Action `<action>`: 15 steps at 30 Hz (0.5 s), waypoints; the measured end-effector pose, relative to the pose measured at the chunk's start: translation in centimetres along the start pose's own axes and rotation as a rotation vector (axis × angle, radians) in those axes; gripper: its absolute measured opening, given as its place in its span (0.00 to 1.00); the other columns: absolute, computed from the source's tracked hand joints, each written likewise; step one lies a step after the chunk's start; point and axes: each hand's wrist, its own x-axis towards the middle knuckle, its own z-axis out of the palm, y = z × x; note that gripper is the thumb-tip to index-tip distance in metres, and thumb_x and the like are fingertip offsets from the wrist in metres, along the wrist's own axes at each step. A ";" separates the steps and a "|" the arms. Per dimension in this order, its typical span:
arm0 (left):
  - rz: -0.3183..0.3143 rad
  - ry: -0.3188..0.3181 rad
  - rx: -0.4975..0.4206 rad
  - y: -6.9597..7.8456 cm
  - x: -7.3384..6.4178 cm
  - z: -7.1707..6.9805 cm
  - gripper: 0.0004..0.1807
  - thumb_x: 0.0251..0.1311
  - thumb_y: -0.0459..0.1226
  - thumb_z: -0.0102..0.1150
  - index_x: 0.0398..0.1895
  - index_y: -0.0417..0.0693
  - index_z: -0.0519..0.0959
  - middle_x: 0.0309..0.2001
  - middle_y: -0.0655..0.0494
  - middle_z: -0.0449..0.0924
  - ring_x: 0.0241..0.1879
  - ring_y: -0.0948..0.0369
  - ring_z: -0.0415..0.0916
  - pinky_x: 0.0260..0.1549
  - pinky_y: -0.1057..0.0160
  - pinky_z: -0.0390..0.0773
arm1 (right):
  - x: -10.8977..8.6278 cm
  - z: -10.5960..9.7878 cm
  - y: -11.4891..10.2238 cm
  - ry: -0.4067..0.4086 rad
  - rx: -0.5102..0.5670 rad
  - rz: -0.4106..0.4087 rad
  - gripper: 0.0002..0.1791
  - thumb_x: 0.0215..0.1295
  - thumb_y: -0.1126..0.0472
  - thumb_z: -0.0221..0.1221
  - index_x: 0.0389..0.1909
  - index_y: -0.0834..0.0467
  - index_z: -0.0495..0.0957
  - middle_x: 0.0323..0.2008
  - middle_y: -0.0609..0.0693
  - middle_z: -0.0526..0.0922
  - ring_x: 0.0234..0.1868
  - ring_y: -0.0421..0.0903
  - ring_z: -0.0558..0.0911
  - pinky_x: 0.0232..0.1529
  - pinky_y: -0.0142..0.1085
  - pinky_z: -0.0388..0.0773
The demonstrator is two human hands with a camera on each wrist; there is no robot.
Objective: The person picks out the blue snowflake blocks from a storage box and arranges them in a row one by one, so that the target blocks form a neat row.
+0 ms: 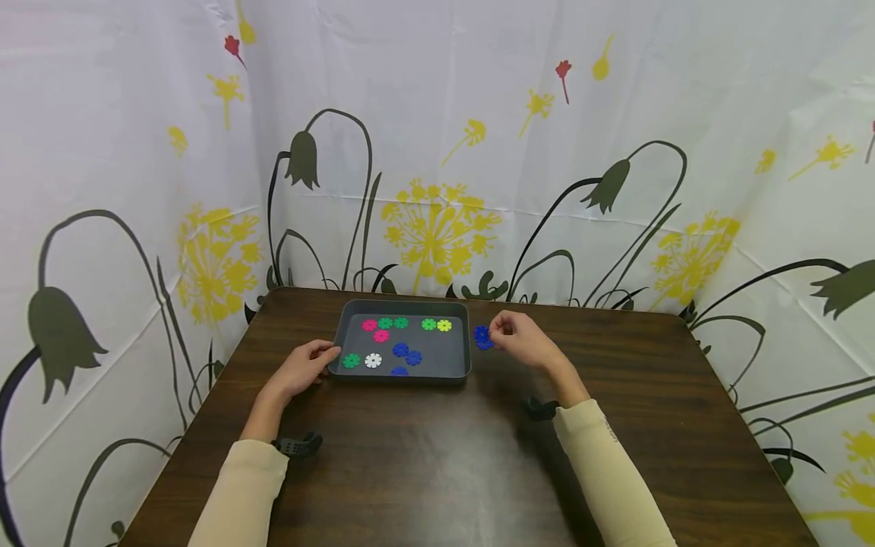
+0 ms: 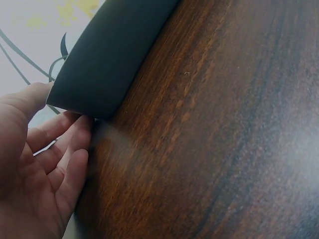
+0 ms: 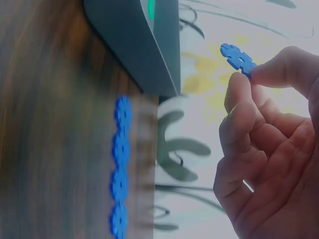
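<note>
My right hand (image 1: 525,339) is raised just right of the grey tray (image 1: 403,380). Between thumb and index finger it pinches a blue notched plastic disc (image 3: 239,59), a flower-shaped connector. Below it on the table, a row of several blue discs (image 3: 119,184) lies in a line; the right wrist view shows them touching or joined, I cannot tell which. My left hand (image 1: 301,370) holds the tray's near left corner, thumb at the rim and fingers against the outer side underneath. The tray's dark outer wall (image 2: 104,64) fills the top of the left wrist view.
Inside the tray lie loose discs: pink (image 1: 380,335), green (image 1: 351,361), white (image 1: 372,360), yellow (image 1: 444,325) and blue (image 1: 400,349). The brown wooden table (image 1: 410,463) ends at a patterned curtain (image 1: 437,152) behind.
</note>
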 end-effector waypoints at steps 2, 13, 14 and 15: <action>-0.006 0.003 0.002 -0.1 0.0 0.0 0.37 0.83 0.55 0.50 0.78 0.36 0.66 0.65 0.34 0.75 0.56 0.47 0.77 0.53 0.52 0.84 | -0.4 -0.7 0.4 0.019 -0.006 0.009 0.06 0.77 0.62 0.58 0.45 0.60 0.80 0.33 0.56 0.83 0.32 0.47 0.79 0.35 0.36 0.76; 0.006 0.000 -0.002 0.0 0.0 0.0 0.36 0.83 0.54 0.50 0.78 0.36 0.67 0.65 0.33 0.75 0.56 0.47 0.78 0.52 0.52 0.84 | -2.4 -4.7 3.3 0.116 -0.042 0.087 0.10 0.80 0.60 0.58 0.48 0.64 0.82 0.38 0.57 0.81 0.33 0.46 0.74 0.37 0.37 0.74; 0.007 -0.001 -0.001 0.0 0.0 0.0 0.36 0.83 0.54 0.50 0.78 0.36 0.66 0.65 0.33 0.75 0.56 0.47 0.78 0.52 0.52 0.84 | -2.6 -5.0 3.6 0.127 -0.049 0.100 0.11 0.80 0.60 0.58 0.48 0.64 0.82 0.38 0.56 0.81 0.33 0.46 0.74 0.37 0.38 0.74; 0.008 -0.002 -0.001 0.0 -0.1 0.0 0.36 0.83 0.54 0.50 0.78 0.35 0.66 0.65 0.33 0.75 0.56 0.46 0.78 0.52 0.52 0.84 | -2.8 -5.3 4.0 0.141 -0.054 0.117 0.11 0.80 0.60 0.57 0.48 0.65 0.82 0.38 0.55 0.81 0.33 0.46 0.75 0.37 0.38 0.75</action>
